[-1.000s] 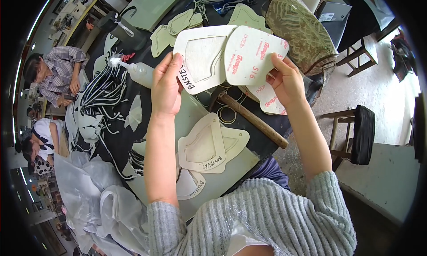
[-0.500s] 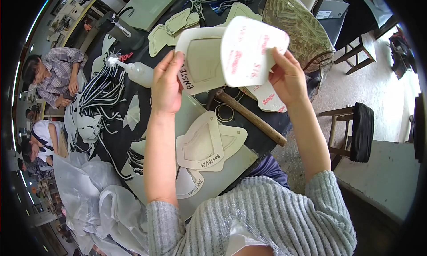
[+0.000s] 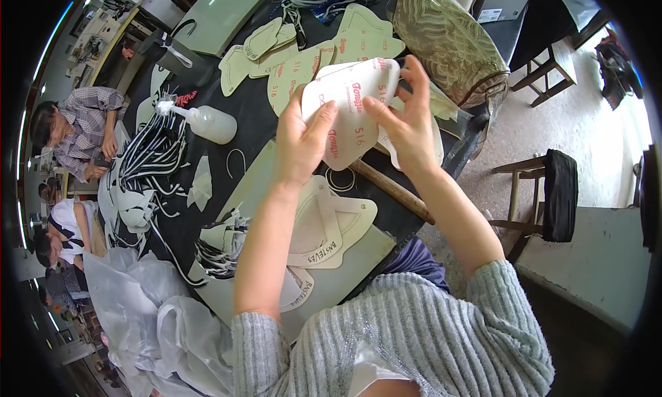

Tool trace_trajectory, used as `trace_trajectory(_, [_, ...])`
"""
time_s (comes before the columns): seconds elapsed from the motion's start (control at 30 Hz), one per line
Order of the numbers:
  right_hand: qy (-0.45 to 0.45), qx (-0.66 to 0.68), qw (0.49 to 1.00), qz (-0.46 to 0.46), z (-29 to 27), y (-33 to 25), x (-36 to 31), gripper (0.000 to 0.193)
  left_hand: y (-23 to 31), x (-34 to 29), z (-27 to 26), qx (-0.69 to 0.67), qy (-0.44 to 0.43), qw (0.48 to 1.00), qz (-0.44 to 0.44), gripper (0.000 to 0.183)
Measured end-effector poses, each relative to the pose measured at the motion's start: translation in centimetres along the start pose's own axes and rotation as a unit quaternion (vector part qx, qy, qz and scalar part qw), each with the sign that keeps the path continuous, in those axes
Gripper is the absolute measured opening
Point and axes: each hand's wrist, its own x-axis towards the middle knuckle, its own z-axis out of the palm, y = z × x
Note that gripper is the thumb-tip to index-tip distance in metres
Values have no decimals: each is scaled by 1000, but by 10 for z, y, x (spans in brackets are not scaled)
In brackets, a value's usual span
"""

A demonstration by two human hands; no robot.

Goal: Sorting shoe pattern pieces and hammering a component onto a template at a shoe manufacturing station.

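Note:
Both my hands hold a small stack of white board pieces [image 3: 349,86] with red print, raised over the table. My left hand [image 3: 303,145] grips its left side, thumb lying on the front face and fingers hidden behind. On the right side my right hand [image 3: 410,124] has its thumb pressed on the face, with the fingers partly bent around the edge. Below lie pale cut-out templates [image 3: 324,235] with handwriting, overlapping on a grey-green board [image 3: 365,252]. Behind the stack are more printed board pieces [image 3: 358,45]. The wooden handle of a tool [image 3: 393,190] lies under my right wrist.
A white squeeze bottle [image 3: 212,124] and bundled black-and-white strips [image 3: 148,152] lie to the left. Clear plastic sheeting [image 3: 145,314] fills the lower left. A patterned bag [image 3: 448,42] lies at the far right. Stools [image 3: 538,190] stand beyond the table. Other people [image 3: 89,128] sit at left.
My hands have drawn closer together and slightly lower. The framed template with a cut-out no longer faces me; printed board faces show in its place.

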Motion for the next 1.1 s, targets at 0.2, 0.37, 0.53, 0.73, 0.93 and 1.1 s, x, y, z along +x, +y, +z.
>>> trace_trajectory(0.2, [-99, 206, 956, 181, -45, -16, 11, 34, 2, 15, 0, -69, -88, 992, -62, 34])
trace_trajectory(0.37, [-44, -173, 961, -210, -52, -42, 9, 31, 1, 21, 11, 19, 13, 990, -138, 38])
trace_trajectory(0.53, [-200, -430, 788, -392, -42, -40, -15, 42, 6, 15, 25, -249, -84, 931, -253, 34])
trace_trajectory(0.73, [-9, -288, 936, -202, -78, -20, 0, 58, -10, 13, 22, -213, 20, 949, -232, 29])
trace_trajectory(0.93, [-182, -55, 965, 179, -96, -15, 16, 41, -24, 23, 22, -121, -140, 969, -166, 29])
trace_trajectory(1.1, [16, 122, 973, 197, -93, -10, -9, 29, -21, 21, 32, -24, -71, 981, -180, 31])
